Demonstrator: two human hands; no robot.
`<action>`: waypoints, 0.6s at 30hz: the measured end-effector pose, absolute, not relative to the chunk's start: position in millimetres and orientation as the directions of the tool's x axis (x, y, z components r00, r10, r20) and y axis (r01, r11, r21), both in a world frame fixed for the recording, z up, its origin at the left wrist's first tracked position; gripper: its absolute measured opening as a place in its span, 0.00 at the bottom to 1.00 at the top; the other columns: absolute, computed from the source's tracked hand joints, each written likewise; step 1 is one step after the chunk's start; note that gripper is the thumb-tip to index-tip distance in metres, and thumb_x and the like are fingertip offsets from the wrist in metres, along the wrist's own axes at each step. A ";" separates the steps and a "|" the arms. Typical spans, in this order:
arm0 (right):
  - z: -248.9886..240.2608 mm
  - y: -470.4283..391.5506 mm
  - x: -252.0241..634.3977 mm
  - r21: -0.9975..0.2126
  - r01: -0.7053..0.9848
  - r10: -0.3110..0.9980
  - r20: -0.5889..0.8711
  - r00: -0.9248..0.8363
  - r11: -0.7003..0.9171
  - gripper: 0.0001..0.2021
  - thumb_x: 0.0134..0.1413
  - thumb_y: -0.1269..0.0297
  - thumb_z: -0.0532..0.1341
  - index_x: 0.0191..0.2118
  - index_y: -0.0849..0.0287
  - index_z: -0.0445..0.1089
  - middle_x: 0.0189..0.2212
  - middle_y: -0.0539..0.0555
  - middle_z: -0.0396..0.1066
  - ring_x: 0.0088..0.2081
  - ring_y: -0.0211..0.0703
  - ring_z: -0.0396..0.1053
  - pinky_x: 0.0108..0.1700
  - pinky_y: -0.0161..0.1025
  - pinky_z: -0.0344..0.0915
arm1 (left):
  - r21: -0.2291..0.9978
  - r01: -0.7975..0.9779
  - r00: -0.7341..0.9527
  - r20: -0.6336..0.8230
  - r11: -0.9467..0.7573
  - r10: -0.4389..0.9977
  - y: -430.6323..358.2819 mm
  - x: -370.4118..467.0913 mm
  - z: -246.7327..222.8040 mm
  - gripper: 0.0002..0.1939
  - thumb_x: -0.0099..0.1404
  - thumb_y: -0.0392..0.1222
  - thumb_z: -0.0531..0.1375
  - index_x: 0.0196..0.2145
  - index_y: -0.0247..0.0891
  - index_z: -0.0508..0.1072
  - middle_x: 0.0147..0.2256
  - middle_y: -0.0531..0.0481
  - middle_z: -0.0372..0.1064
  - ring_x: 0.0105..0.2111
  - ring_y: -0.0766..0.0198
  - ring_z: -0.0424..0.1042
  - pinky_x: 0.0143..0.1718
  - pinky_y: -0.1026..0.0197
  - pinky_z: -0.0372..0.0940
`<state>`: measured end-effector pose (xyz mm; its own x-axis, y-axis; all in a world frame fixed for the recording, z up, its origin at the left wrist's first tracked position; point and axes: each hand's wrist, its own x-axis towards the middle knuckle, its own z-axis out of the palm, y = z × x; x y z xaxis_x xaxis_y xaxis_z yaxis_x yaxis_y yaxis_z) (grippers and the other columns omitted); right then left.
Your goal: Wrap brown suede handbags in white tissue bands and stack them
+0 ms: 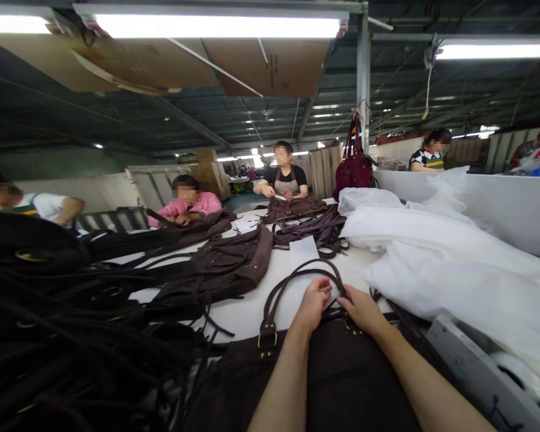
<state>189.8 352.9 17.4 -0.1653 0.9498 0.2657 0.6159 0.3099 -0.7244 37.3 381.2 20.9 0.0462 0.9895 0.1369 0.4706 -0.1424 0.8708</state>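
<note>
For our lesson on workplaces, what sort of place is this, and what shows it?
Probably a bag workshop or factory: many similar dark bags on a white table, several people around it, and tube lights overhead.

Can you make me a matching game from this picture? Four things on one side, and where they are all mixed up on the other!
Things:
1. dark red fabric bag
2. crumpled white plastic sheeting
3. the person's bare right hand
4. flat brown cardboard sheets

Places:
A. overhead, near a long, bright white tube light
B. touching a dark brown looped handle
C. hanging by a grey metal post
D. heaped on the right side of the picture

Right pairs: 1-C, 2-D, 3-B, 4-A
</note>
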 end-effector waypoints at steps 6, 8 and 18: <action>12.4 349.9 185.2 -0.568 0.784 0.967 0.195 -0.167 0.250 0.19 0.61 0.63 0.54 0.56 0.61 0.65 0.49 0.63 0.71 0.51 0.54 0.68 0.51 0.45 0.61 | 0.682 0.730 -0.297 0.255 0.047 0.920 399.5 -5.0 42.9 0.19 0.68 0.44 0.56 0.54 0.38 0.64 0.57 0.42 0.59 0.56 0.51 0.61 0.55 0.41 0.59; 14.9 349.0 182.7 -0.540 0.800 0.964 0.197 -0.181 0.261 0.17 0.62 0.64 0.53 0.54 0.58 0.68 0.50 0.62 0.71 0.51 0.53 0.69 0.50 0.44 0.62 | 0.593 0.795 -0.326 0.234 0.131 0.916 406.2 -23.8 50.1 0.19 0.67 0.44 0.58 0.54 0.37 0.65 0.57 0.42 0.59 0.56 0.51 0.61 0.55 0.41 0.59; 20.7 350.8 179.8 -0.502 0.829 0.965 0.212 -0.157 0.245 0.19 0.63 0.64 0.51 0.57 0.53 0.66 0.50 0.58 0.72 0.50 0.49 0.69 0.50 0.41 0.62 | 0.415 0.897 -0.214 0.114 0.149 0.970 440.5 -39.3 86.6 0.16 0.66 0.45 0.59 0.49 0.36 0.69 0.48 0.45 0.67 0.46 0.57 0.69 0.46 0.49 0.68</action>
<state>179.8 350.8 20.7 -0.1570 0.9646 0.2121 0.8293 0.2454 -0.5020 -39.3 440.5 86.6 -0.2138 0.9701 0.1144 0.8974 0.1488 0.4153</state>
